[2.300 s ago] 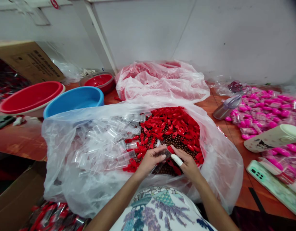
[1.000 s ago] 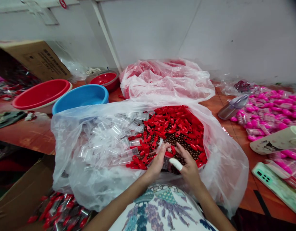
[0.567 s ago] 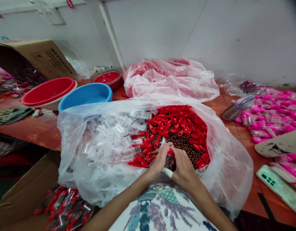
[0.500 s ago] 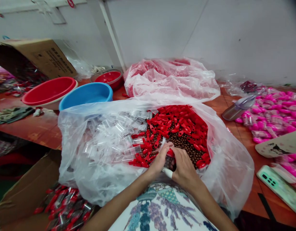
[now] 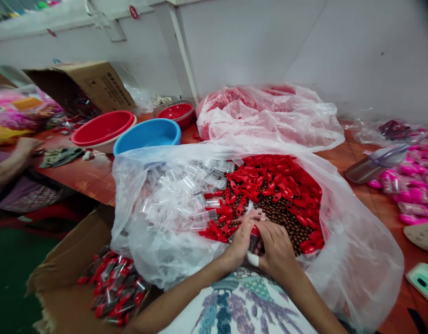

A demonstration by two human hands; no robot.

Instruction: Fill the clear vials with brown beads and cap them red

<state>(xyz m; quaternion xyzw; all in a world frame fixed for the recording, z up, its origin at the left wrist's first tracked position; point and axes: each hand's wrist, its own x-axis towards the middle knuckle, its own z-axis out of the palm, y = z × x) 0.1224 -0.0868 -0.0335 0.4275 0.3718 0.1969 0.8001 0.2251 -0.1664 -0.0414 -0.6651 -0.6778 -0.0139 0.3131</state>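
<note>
My left hand (image 5: 242, 239) and my right hand (image 5: 275, 243) meet at the near edge of a large clear plastic bag (image 5: 360, 250). Between them they grip a small clear container with a red top (image 5: 256, 234), largely covered by the fingers. White tape wraps the right thumb. Inside the spread bag, clear plastic tubes (image 5: 179, 195) are heaped on the left. Red plastic caps (image 5: 269, 174) lie in the middle and on the right, around and over many small brown balls (image 5: 287, 218).
Behind stand a blue basin (image 5: 149, 134), a red basin (image 5: 104, 127) and a bag of red pieces (image 5: 269, 116). A carton (image 5: 68, 297) with filled red-capped tubes is low left. Pink items (image 5: 412, 185) and a phone (image 5: 424, 280) lie right. Another person's arm (image 5: 14, 160) shows far left.
The view has swung left, so the scene sits further right, and another person's arm has come into sight. My hands remain together around the container.
</note>
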